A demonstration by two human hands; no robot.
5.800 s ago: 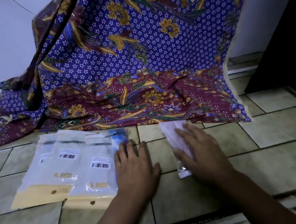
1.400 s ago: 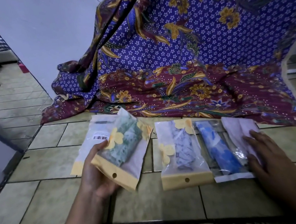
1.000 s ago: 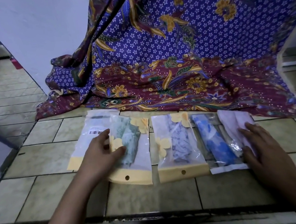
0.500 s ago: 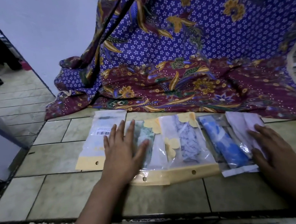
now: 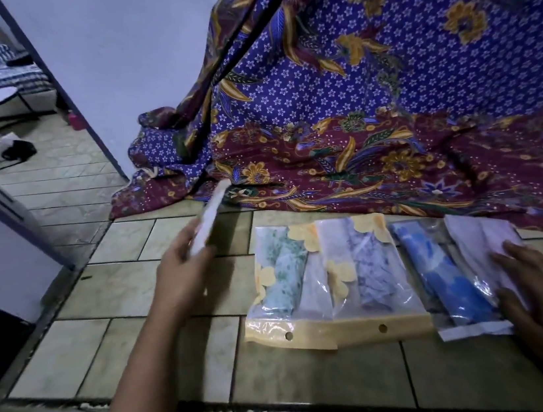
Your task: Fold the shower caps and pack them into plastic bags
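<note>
Now lifted off the tiled floor point(image 5: 108, 289), flat white barcoded plastic bag point(image 5: 210, 215) pinched in left-hand fingers point(image 5: 188, 242); right-hand fingers point(image 5: 511, 252) spread on pale packed bag point(image 5: 474, 236), so probably next for filling.

A single head-worn camera looks forward and steeply down, close over the tiled floor point(image 5: 118, 288).

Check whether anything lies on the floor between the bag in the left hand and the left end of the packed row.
Nothing visible does: only bare tile separates the bag in the left hand from the green packet.
</note>
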